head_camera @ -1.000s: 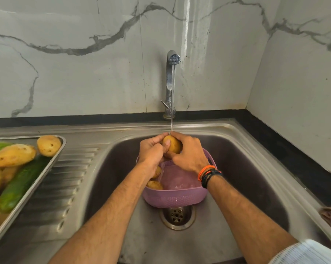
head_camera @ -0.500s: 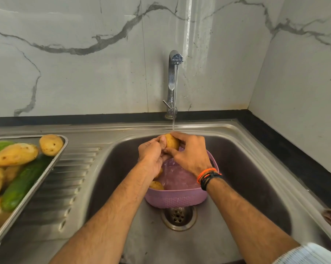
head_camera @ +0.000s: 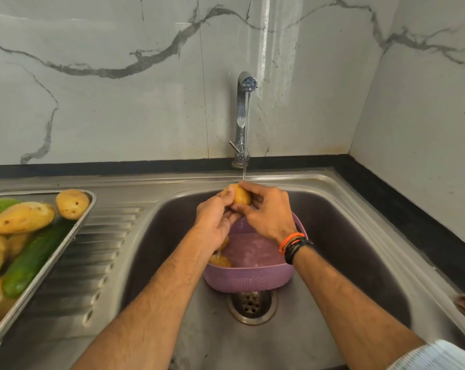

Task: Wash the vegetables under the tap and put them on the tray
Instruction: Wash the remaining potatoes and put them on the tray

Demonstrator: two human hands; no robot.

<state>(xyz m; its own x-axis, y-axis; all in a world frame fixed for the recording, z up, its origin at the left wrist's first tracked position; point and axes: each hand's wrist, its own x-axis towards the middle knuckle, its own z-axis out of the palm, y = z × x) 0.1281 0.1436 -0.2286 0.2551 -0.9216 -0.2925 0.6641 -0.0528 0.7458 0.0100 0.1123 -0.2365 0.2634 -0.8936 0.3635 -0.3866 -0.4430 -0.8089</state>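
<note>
Both the left hand (head_camera: 215,218) and right hand (head_camera: 268,212) curl around the potato (head_camera: 239,194) under the tap (head_camera: 243,113) stream (above the purple basket (head_camera: 248,279)); best to rotate it, rubbing every side.

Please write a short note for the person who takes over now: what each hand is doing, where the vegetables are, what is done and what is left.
Left hand and right hand: both grip one potato under the running tap, above the basket in the sink.
Basket: at least one more potato lies at its left side; the hands hide part of the inside.
Tray, on the drainboard at left: already holds potatoes and a cucumber.
Done: those on the tray seem washed.
Left: finish rinsing this potato, put it on the tray, then wash what remains in the basket.
</note>
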